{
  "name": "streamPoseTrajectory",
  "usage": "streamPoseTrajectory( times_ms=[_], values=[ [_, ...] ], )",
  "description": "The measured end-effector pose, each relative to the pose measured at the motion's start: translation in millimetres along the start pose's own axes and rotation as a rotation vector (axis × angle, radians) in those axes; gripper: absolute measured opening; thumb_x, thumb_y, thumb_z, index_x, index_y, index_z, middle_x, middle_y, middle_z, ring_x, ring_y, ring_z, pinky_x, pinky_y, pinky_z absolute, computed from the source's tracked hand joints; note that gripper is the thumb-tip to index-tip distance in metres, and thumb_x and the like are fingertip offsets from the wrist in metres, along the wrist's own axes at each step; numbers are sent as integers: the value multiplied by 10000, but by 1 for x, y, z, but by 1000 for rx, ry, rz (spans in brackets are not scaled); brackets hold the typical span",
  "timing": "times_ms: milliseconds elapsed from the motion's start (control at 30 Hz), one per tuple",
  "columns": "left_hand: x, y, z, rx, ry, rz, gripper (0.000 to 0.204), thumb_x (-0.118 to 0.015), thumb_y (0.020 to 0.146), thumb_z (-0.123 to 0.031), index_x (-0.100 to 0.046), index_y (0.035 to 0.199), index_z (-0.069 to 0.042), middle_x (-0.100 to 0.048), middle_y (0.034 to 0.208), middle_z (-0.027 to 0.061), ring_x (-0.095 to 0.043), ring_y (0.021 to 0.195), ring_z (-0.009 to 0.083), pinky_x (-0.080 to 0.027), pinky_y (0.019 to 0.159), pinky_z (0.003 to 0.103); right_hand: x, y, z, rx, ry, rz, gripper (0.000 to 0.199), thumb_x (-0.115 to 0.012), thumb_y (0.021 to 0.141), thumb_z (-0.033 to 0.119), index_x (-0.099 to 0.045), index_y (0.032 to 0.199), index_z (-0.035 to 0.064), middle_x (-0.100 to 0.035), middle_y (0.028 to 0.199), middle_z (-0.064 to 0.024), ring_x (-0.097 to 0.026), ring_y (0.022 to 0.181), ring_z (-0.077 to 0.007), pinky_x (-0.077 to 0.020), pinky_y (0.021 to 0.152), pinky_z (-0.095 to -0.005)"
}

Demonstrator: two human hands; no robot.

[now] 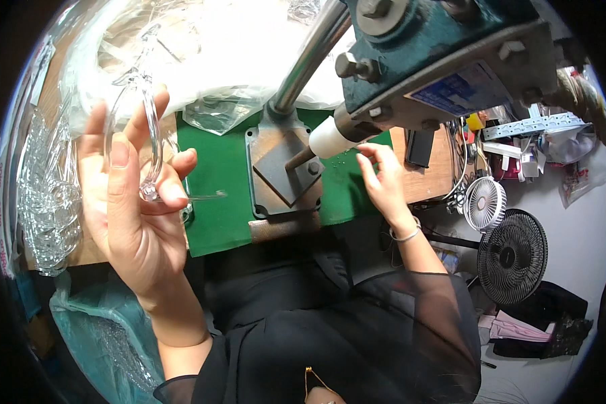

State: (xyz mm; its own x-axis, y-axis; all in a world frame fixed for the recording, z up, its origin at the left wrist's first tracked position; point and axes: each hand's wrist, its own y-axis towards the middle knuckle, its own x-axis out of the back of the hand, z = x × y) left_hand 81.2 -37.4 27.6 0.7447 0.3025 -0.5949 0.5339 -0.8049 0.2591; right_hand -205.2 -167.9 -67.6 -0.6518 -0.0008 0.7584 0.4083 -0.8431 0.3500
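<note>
On the left, my left hand (138, 222) is raised palm up, its fingers curled around a clear, curved plastic piece (156, 135). The piece is a long bent loop; its exact kind cannot be made out. My right hand (384, 185) is over the right part of the green mat (215, 222), thumb and fingers apart, with nothing visible in them. Tiny loose bits (342, 161) lie near its fingertips. Between my hands stands a hand press with a green head (438, 74), a white collar (330, 138) and a square metal plate (283, 178) on its base.
Clear plastic bags (229, 108) cover the back of the table. A bundle of clear-wrapped shiny pieces (50, 195) lies at far left, above a teal bag (94, 310). A phone (419, 148), cables, a white fan (485, 204) and a black fan (512, 256) are at right.
</note>
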Motion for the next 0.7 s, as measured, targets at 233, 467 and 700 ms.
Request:
streamPoseTrajectory(
  times_ms=[233,467,700],
  values=[
    [-8,-30,9,329,-502,-111,354,-391,959,-253,-419,1198,6,-536,1137,241,-587,661,151,-510,772,338,-39,-30,-21,-149,100,19,80,-663,748,110,-617,764,47,-570,716,-57,-528,680,-188,-423,639,-299],
    [-36,-49,25,314,-179,26,448,-550,858,-41,-392,1271,28,-594,1051,153,-607,790,140,-470,827,278,-39,-21,-19,-56,10,71,89,-668,735,119,-613,747,51,-561,711,-56,-522,675,-205,-415,633,-321],
    [-33,-66,29,405,105,266,628,-645,756,68,-370,1319,20,-568,1173,134,-563,782,43,-484,676,169,-1,-3,27,-185,353,241,84,-614,805,77,-573,820,5,-551,756,-61,-525,663,-134,-440,611,-257]
  ],
)
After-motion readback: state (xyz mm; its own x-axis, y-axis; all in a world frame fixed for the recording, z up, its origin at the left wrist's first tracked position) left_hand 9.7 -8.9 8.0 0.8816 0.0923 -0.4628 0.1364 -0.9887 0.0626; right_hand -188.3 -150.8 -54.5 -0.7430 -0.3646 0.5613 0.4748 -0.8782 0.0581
